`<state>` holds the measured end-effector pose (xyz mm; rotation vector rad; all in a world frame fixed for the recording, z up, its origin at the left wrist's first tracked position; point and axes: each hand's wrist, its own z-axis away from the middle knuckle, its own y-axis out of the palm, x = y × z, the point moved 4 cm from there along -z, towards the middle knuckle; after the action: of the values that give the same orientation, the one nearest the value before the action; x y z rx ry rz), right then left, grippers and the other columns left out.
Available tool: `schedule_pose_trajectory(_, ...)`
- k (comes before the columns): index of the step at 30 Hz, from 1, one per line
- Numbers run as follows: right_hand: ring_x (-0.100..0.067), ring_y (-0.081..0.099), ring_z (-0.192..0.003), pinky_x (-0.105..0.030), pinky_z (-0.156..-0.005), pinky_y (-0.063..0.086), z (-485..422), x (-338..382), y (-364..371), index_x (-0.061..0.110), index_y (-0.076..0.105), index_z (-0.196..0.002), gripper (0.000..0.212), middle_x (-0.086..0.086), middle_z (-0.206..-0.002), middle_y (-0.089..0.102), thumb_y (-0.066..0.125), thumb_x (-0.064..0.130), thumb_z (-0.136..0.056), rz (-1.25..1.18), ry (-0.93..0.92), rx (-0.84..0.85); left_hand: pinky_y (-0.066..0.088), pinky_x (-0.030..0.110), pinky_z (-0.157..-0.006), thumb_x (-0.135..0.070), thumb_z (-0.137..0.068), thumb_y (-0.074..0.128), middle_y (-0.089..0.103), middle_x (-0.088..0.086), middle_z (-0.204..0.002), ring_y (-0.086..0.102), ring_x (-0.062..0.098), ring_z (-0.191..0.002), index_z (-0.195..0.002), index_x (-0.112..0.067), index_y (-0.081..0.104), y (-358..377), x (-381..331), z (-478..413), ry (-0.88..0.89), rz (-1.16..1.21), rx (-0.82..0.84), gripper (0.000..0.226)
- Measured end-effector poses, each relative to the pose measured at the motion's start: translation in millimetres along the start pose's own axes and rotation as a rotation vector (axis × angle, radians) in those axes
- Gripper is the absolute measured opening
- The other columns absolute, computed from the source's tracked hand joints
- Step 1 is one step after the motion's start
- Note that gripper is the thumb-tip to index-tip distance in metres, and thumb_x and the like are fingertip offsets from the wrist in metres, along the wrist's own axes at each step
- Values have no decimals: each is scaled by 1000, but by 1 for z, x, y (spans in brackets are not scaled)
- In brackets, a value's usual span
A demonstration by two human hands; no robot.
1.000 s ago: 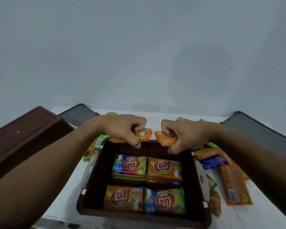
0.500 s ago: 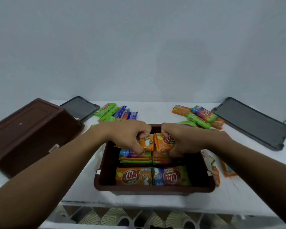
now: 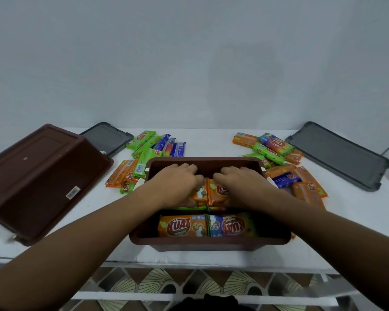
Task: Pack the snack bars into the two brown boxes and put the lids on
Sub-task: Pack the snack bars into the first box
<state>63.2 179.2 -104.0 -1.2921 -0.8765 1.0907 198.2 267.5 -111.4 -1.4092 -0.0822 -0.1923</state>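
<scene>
Now | open brown box (image 3: 208, 240): snack bars inside | left hand (image 3: 177, 185), right hand (image 3: 238, 184): each pressing an orange bar (image 3: 201, 194)

Brown box (image 3: 208, 241) – smooth plastic; snack bars (image 3: 208, 225) – glossy foil-like wrappers; grey lids (image 3: 339, 154) matt plastic.

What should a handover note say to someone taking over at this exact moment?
Left hand and right hand each press an orange snack bar into the open brown box's far row.
Near row filled.
Second brown box lies upside down at left, unpacked.
Loose snack bars remain around the open box.
Both grey lids lie at the table's far corners, off.
Left: pack the rest, fit the lids.
</scene>
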Motion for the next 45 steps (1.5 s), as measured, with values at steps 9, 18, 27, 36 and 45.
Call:
schedule_pose_trajectory(9, -18, 42, -118, -37, -101, 37, 4, -10, -4, 27, 55, -130, 63, 2, -129, 46, 72, 59, -78, 0, -16, 25, 39, 35, -96, -66, -80, 71, 46, -2, -120, 39, 17, -115, -118, -30, 63, -13, 12, 7, -8, 28, 30, 52)
schedule_pose_trajectory(18, -20, 42, -114, -39, -103, 36, 7, -17, -9, 26, 57, -112, 35, 0, -120, 47, 66, 49, -87, -14, 65, -67, 36, 32, -86, -50, -86, 73, 41, -7, -103, 33, 12, -99, -86, -34, 49, -8, 20, 6, -55, 65, 53, 28)
schedule_pose_trajectory(27, -8, 45, -102, -29, -85, 44, 2, -33, -11, 33, 65, -105, 35, 10, -110, 50, 75, 53, -79, -345, 78, -5, 54, 39, -85, -48, -91, 69, 60, -9, -98, 60, 14, -93, -88, -27, 63, -23, 41, 7, -75, 394, 102, 22)
schedule_pose_trajectory(36, 3, 63, -77, -14, -65, 45, 5, -103, -49, 22, 79, -91, 6, 16, -80, 68, 75, 20, -88, -642, 177, -289, 47, 27, -67, -34, -93, 73, 70, -3, -83, 63, 13, -77, -88, -17, 70, -71, 60, -17, -171, 697, -327, 18)
schedule_pose_trajectory(45, -8, 66, -81, -19, -71, 48, 15, -190, -77, 20, 80, -91, 6, 4, -84, 74, 76, 22, -86, -620, 308, -510, 53, 35, -72, -28, -99, 66, 67, 3, -80, 64, 16, -74, -89, -14, 64, -97, 26, -82, -72, 783, -399, 17)
